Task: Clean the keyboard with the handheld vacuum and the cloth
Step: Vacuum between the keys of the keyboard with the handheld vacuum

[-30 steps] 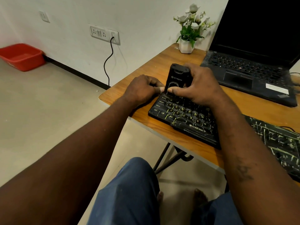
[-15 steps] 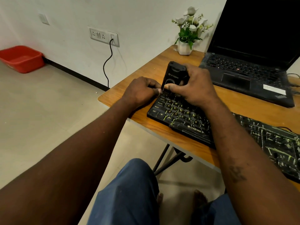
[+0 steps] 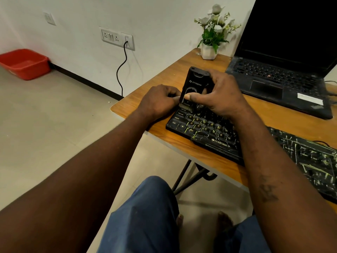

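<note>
A single wide-angle camera rides on the person's head, facing forward and down; it sits close, both forearms entering from the bottom edge; the left hand (image 3: 158,101) and right hand (image 3: 222,99) meet at the handheld vacuum (image 3: 195,83) near mid-frame; the tabletop (image 3: 284,117) fills the right side, its near left corner left of centre; floor (image 3: 54,125) and wall (image 3: 164,15) fill the left.

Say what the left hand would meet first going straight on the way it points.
The handheld vacuum, near its brush end, held by the right hand over the keyboard; the left hand seems right against it.
</note>
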Demonstrator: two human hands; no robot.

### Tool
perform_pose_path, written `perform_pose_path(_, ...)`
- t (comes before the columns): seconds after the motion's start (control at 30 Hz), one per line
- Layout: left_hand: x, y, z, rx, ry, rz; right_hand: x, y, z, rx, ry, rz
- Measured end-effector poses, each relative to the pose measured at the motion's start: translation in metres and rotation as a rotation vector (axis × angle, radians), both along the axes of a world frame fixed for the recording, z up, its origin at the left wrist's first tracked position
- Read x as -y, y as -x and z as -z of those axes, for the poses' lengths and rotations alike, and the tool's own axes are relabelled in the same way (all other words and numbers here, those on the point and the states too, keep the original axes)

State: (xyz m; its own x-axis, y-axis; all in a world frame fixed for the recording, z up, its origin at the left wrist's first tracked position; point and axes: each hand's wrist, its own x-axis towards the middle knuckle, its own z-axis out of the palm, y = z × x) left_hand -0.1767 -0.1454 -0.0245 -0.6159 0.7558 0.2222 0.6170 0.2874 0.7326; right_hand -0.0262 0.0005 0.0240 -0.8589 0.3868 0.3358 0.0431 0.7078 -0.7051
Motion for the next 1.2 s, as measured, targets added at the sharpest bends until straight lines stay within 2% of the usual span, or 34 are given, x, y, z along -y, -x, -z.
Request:
perform_pose_path(0.17, -0.003, 0.002, 0.005, -0.119, 0.062, 0.000, -0.006, -0.003, -0.001, 0.060, 0.035, -0.054)
perform_pose_path(0.27, -0.003, 0.002, 0.008, -0.103, 0.031, 0.001, -0.006, -0.003, -0.003, 0.048, -0.059, 0.047)
perform_pose_path(0.33, -0.003, 0.000, 0.008, -0.182, 0.031, 0.008, -0.002, -0.002, -0.003, 0.054, -0.091, 0.057)
perform_pose_path(0.47, -0.004, -0.011, 0.005, -0.325, 0.061, 0.001, 0.007, -0.012, -0.005, 0.069, -0.117, 0.015)
perform_pose_path(0.63, -0.003, -0.016, 0.001, -0.348, 0.101, -0.016, 0.009, -0.028, -0.017, 0.219, -0.012, -0.149)
perform_pose_path(0.7, -0.004, -0.013, 0.003, -0.390, 0.120, 0.002, -0.001, -0.027, -0.019, 0.216, -0.098, -0.072)
perform_pose_path(0.83, -0.006, -0.010, 0.005, -0.390, 0.142, 0.009, -0.033, -0.021, -0.018, 0.213, -0.257, 0.219)
perform_pose_path(0.9, -0.007, -0.010, 0.005, -0.390, 0.144, 0.011, -0.040, -0.018, -0.016, 0.257, -0.324, 0.260)
perform_pose_path(1.07, -0.007, -0.007, 0.006, -0.408, 0.146, 0.008, -0.028, -0.009, -0.017, 0.138, -0.159, 0.166)
perform_pose_path(1.13, -0.009, -0.005, 0.004, -0.413, 0.141, -0.001, -0.024, -0.005, -0.019, 0.151, -0.070, 0.101)
perform_pose_path(1.2, -0.011, -0.005, 0.005, -0.422, 0.140, -0.013, -0.025, -0.001, -0.018, 0.190, -0.096, 0.091)
